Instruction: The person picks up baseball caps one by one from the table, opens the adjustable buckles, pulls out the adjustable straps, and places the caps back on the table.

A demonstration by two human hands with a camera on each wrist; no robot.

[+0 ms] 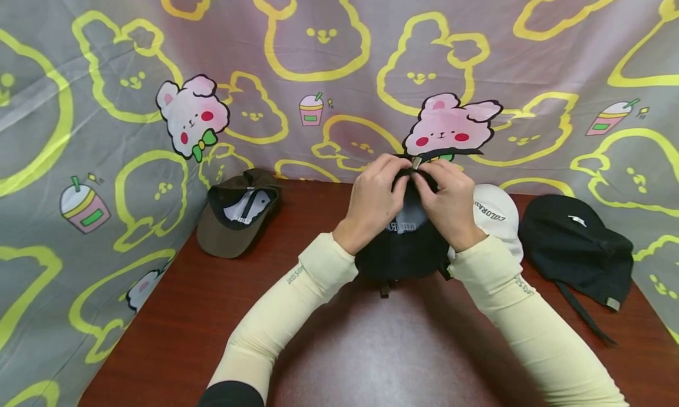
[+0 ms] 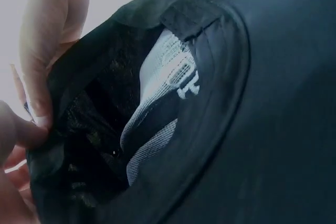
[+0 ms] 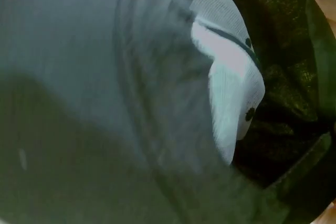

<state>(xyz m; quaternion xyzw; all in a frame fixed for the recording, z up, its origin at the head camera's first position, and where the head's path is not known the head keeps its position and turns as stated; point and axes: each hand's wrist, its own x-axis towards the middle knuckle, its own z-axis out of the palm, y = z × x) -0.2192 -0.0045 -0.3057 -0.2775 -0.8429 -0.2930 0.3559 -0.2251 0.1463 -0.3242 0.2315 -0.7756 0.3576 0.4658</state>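
Observation:
A black cap point(image 1: 403, 257) is held up over the table, its brim toward me and its hollow inside showing a pale lining patch with mirrored lettering. My left hand point(image 1: 373, 192) pinches the cap's back strap just left of a small metal buckle point(image 1: 416, 162). On the other side, my right hand point(image 1: 448, 198) pinches the strap by the same buckle. A loose strap end point(image 1: 461, 152) sticks out to the right above that hand. In the left wrist view the cap's brim point(image 2: 283, 103) fills the right side; in the right wrist view the brim point(image 3: 63, 119) covers the left.
A brown cap point(image 1: 228, 236) lies at the back left, its inside showing. To the right are a white cap point(image 1: 498, 218), partly behind my right arm, and another black cap point(image 1: 567, 242) with a dangling strap. A patterned curtain point(image 1: 345, 142) borders the reddish-brown table point(image 1: 159, 318).

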